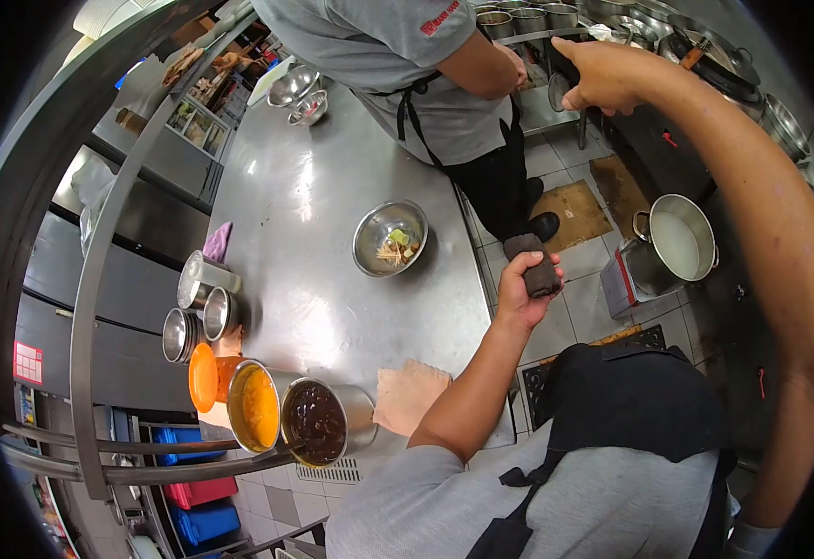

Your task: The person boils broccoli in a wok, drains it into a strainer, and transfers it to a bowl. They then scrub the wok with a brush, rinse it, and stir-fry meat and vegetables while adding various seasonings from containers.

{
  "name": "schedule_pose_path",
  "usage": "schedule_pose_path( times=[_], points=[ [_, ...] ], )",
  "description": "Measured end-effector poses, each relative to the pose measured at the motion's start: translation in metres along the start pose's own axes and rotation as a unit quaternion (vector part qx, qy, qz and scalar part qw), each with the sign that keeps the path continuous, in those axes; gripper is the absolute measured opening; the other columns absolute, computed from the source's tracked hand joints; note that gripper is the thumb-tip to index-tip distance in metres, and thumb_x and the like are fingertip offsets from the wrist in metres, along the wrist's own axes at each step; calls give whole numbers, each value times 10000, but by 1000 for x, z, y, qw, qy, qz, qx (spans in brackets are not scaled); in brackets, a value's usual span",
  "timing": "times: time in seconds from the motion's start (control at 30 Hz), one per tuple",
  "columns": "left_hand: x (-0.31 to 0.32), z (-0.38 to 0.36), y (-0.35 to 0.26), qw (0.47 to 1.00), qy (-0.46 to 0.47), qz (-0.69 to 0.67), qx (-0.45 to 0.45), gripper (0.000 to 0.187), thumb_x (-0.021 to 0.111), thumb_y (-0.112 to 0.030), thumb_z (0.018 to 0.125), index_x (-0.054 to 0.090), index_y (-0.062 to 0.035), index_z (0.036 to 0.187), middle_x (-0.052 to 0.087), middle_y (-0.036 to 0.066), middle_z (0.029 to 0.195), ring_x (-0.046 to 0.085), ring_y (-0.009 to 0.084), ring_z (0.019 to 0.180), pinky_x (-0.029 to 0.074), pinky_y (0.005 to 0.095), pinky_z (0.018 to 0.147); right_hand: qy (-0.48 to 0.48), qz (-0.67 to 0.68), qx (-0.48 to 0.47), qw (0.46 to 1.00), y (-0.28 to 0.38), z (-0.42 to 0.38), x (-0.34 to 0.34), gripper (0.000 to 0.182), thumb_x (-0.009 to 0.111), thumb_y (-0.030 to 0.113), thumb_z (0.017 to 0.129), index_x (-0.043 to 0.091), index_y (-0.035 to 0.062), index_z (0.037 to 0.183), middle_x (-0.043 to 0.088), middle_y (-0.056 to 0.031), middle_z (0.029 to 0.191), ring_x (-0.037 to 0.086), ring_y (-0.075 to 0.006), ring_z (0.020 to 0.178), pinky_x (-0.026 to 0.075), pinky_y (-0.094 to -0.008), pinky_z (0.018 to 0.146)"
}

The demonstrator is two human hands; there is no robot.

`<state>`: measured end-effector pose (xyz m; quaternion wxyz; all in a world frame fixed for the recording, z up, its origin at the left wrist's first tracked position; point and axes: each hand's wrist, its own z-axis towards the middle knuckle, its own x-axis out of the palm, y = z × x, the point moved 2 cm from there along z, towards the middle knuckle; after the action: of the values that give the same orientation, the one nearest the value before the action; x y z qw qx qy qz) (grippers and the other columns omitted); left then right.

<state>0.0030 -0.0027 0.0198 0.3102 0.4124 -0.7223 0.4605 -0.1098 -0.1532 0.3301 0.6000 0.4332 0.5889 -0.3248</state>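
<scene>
My left hand (519,293) is closed around a folded dark grey-brown cloth (532,265), held beyond the right edge of the steel table (332,172). My right hand (612,74) is stretched out toward the back cooking area, index finger extended and thumb apart from it. A dark shape shows between that finger and thumb; I see no clear grip on it. Close to its thumb is a small round metal utensil (557,93). On the table, left of the cloth, a steel bowl (367,256) contains a green piece and pale sticks.
A co-worker in a grey shirt (369,56) stands at the table's far side. Deep pots of orange (239,424) and dark brown contents (355,429) stand at the near left. A large pot (650,265) is low at right, beside the tiled floor (574,321).
</scene>
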Motion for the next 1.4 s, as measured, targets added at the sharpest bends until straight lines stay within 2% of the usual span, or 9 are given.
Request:
schedule_pose_path(
  times=[0.53, 0.6, 0.73, 0.8, 0.87, 0.97, 1.17, 1.37, 1.4],
  points=[
    [4, -6, 0, 1000, -13, -4, 22, 330, 650, -182, 816, 553, -21, 1088, 649, 135, 960, 652, 255, 771, 552, 412, 711, 38, 49, 21, 998, -41, -19, 23, 879, 720, 278, 878, 226, 79, 1578, 656, -125, 696, 612, -208, 533, 501, -361, 498],
    [5, -5, 0, 1000, -17, -6, 21, 330, 655, -181, 803, 559, -33, 1082, 650, 134, 957, 643, 259, 779, 545, 416, 721, 45, 118, 18, 992, -74, -21, 55, 826, 725, 242, 870, 294, 64, 1552, 688, -198, 994, 642, -205, 607, 531, -356, 509],
    [4, -5, -1, 1000, -18, -14, 11, 335, 665, -176, 778, 567, -64, 1079, 654, 134, 956, 627, 268, 796, 529, 426, 742, 77, 137, 54, 986, -135, -82, 166, 747, 735, 312, 847, 429, 38, 1471, 567, -226, 1330, 557, -332, 1158, 448, -423, 963],
    [6, -4, -1, 1000, -15, -13, 6, 335, 666, -175, 778, 568, -62, 1077, 656, 136, 956, 627, 269, 797, 528, 425, 745, 197, 120, 82, 970, -211, -125, 288, 785, 741, 371, 845, 426, 35, 1480, 475, -217, 1480, 474, -354, 1359, 376, -428, 1134],
    [3, -5, -2, 1000, -18, -13, 2, 337, 666, -174, 777, 568, -59, 1078, 657, 137, 960, 628, 272, 798, 528, 425, 748, 399, 53, 65, 913, -225, -204, 346, 758, 695, 410, 887, 413, 45, 1489, 507, -206, 1454, 481, -375, 1344, 377, -433, 1126],
    [0, -4, -3, 1000, -23, 2, 5, 315, 658, -196, 783, 603, -37, 1050, 661, 125, 968, 629, 256, 792, 527, 417, 757, 278, 347, 120, 888, -311, -277, 449, 457, 603, 377, 973, 615, 66, 1306, 641, -145, 1295, 587, -313, 1213, 444, -396, 1029],
    [4, -6, 0, 1000, 31, 0, -1, 507, 631, -139, 808, 496, -246, 1284, 649, 138, 996, 654, 271, 771, 549, 445, 680, 299, 533, 289, 737, -234, -289, 341, 325, 517, 272, 1014, 680, 64, 1203, 702, -93, 1158, 641, -222, 1066, 493, -355, 943],
    [18, -17, 2, 999, -7, 19, 34, 535, 618, -125, 817, 469, -224, 1321, 638, 162, 1001, 643, 290, 766, 544, 448, 694, 268, 392, 211, 854, -272, -293, 385, 324, 497, 280, 1019, 687, 91, 1202, 707, -66, 1099, 653, -188, 997, 507, -345, 903],
    [14, -17, 2, 1000, -7, 13, 24, 508, 618, -127, 819, 480, -191, 1304, 642, 163, 998, 646, 287, 769, 546, 443, 699, 279, 428, 259, 820, -269, -293, 381, 329, 497, 285, 1018, 688, 87, 1199, 707, -64, 1099, 654, -189, 990, 507, -345, 899]
  ],
)
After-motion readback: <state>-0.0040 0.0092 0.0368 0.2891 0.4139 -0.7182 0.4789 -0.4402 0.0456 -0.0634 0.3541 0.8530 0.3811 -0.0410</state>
